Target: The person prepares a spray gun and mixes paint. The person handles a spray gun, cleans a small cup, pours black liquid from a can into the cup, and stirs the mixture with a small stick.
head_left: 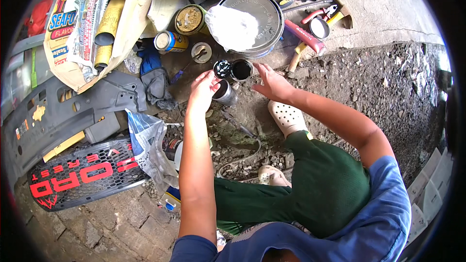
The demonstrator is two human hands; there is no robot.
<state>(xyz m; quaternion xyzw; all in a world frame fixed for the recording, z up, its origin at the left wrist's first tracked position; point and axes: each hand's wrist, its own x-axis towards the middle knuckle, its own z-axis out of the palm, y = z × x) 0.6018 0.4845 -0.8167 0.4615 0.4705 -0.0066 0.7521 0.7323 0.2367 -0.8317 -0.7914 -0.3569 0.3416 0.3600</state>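
My left hand [204, 87] pinches a small round lid [223, 69] with glossy black coating on its underside. Just right of the lid stands an open small can [241, 70] of black liquid. My right hand [272, 82] is at that can's right side, fingers apart; I cannot tell whether the fingertips touch it. Below the lid is a dark cylindrical cup [225, 96]. Behind them lie a small round tin lid [201, 52] with a dark object on it and a large lidded bucket [264, 22] with a white bundle [232, 29] on top.
Blue-grey gloves [155, 85], open cans [189, 19], paper wrappings [73, 29] and tools [330, 17] surround the work. A dark plastic panel [68, 111] and a mesh grille [87, 174] lie left. A hose [257, 143] crosses the rubble near my feet.
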